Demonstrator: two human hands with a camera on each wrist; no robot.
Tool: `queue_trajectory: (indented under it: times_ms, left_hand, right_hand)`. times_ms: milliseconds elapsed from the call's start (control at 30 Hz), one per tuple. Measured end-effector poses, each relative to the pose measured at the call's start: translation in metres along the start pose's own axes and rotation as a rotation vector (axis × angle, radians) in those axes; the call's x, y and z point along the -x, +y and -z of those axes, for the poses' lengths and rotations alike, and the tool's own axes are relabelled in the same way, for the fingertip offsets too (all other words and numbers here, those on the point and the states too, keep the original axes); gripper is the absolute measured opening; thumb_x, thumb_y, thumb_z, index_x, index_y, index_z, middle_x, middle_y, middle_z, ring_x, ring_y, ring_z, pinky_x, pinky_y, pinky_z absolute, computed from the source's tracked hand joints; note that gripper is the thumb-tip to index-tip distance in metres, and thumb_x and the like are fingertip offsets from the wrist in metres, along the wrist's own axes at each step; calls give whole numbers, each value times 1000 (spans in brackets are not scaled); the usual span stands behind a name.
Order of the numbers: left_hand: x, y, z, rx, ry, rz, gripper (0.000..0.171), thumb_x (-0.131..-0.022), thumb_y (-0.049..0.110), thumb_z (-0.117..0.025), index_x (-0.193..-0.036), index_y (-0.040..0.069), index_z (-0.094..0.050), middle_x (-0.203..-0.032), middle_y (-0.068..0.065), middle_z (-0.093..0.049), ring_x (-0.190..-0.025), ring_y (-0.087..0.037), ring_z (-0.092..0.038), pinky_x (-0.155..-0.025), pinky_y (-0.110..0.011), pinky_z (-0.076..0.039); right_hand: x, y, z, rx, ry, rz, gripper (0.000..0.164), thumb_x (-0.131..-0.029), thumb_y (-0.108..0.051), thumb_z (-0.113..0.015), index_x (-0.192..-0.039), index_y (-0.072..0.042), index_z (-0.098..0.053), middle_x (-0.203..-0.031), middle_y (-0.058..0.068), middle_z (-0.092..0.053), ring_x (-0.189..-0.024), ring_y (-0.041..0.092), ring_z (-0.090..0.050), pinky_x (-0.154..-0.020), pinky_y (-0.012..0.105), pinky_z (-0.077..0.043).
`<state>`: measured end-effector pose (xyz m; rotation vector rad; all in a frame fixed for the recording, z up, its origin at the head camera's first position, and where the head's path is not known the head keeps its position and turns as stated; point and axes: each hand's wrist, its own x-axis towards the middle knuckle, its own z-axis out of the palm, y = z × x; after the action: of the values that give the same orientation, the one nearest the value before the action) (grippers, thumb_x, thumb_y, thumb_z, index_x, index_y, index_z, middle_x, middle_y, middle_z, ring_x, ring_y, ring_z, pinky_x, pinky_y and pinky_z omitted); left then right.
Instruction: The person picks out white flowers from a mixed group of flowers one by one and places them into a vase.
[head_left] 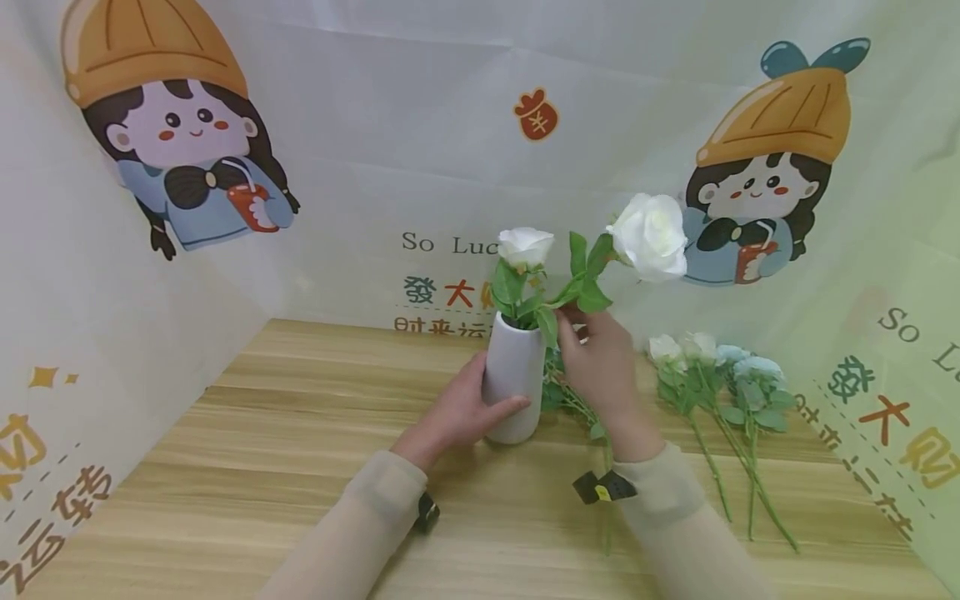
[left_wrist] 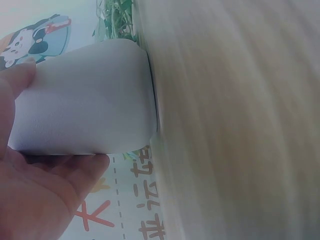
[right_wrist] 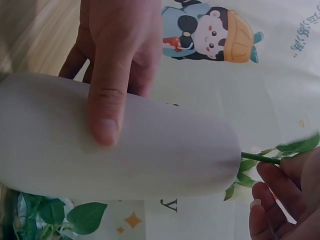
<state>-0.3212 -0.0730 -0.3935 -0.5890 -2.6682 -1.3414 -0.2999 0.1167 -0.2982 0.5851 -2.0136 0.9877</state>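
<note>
A tall white vase (head_left: pixel 513 387) stands on the wooden table, with one white rose (head_left: pixel 527 247) rising from its mouth. My left hand (head_left: pixel 467 407) holds the vase's body, thumb across the front and fingers behind. At the rim, my right hand (head_left: pixel 606 371) pinches the green stem (right_wrist: pixel 257 158) of a second white rose (head_left: pixel 651 237), whose bloom leans to the right. In the right wrist view that stem meets the vase mouth; how deep it reaches inside is hidden.
Right of my right arm lie white roses (head_left: pixel 682 350) and pale blue flowers (head_left: pixel 757 371) with long stems. More greenery (head_left: pixel 558 392) lies behind the vase, partly covered by my right hand. A printed cloth backdrop (head_left: pixel 360 150) encloses the table (head_left: pixel 300 433).
</note>
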Motion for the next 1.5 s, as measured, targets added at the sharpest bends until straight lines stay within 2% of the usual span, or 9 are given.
queue_trajectory:
  times_ms: [100,300,567,833,967,1167,1300,1400,1500]
  left_hand:
    - [0,1,0,-5,0,-1,85,-86,50,-75,-146,8,-33,-128,-9,-51,-110,-20,-52,-94,-46,-50]
    - [0,1,0,-3,9,-19,82,-87,47,-75,-145,6,-34,-126,-9,-51,-109,-20,-53,-92,-45,-51]
    - [-1,1,-1,3,14,-27,77,-87,43,-76,-142,7,-36,-126,-8,-51,-109,-19,-53,-92,-45,-51]
    - [-1,1,-1,-10,12,-26,78,-87,42,-77,-143,7,-35,-126,-9,-51,-110,-20,-52,-93,-46,-50]
    - [-1,1,-1,-9,6,-13,78,-87,43,-76,-143,7,-35,-127,-9,-51,-111,-21,-52,-94,-46,-50]
    - [0,2,0,-2,3,-12,78,-87,42,-76,-144,7,-34,-128,-9,-51,-111,-20,-52,-94,-46,-50]
    - [0,2,0,2,1,-22,79,-88,42,-75,-145,7,-33,-129,-9,-50,-111,-20,-52,-94,-46,-50]
    - [0,2,0,5,1,-28,79,-89,42,-75,-145,7,-32,-130,-9,-49,-112,-20,-51,-94,-46,-50]
    - [0,2,1,4,2,-32,80,-89,42,-74,-146,7,-31,-131,-9,-49,-113,-21,-51,-94,-46,-50]
  right_hand:
    - [1,1,-4,0,-10,14,8,-95,-3,-64,-101,-3,-70,-86,9,-72,-75,16,-63,-61,39,-55]
    - [5,1,-8,11,-55,-32,7,-94,-8,-67,-98,-4,-71,-84,6,-71,-74,16,-60,-59,36,-52]
    - [5,3,-11,69,-52,48,5,-87,-6,-76,-88,-1,-75,-85,10,-64,-86,25,-54,-69,43,-48]
    - [7,1,-8,21,-93,-133,19,-89,-11,-73,-100,-2,-61,-81,6,-59,-72,20,-54,-55,32,-47]
    - [8,-3,-4,-47,-84,-159,26,-87,-10,-71,-105,0,-55,-78,7,-58,-70,19,-54,-54,32,-47]
    - [8,-7,-2,-74,-82,-96,26,-87,-15,-69,-106,1,-60,-85,8,-62,-71,19,-55,-57,33,-47]
    - [6,-5,-2,-89,-135,-4,24,-90,-15,-66,-109,-1,-66,-103,8,-65,-85,21,-58,-63,42,-51]
    - [4,-3,-4,-75,-180,84,28,-93,-15,-64,-118,-3,-67,-118,7,-64,-102,22,-55,-77,49,-51]
    - [4,-3,-6,-21,-225,158,36,-96,-18,-62,-129,-3,-62,-131,7,-59,-116,24,-48,-93,54,-42]
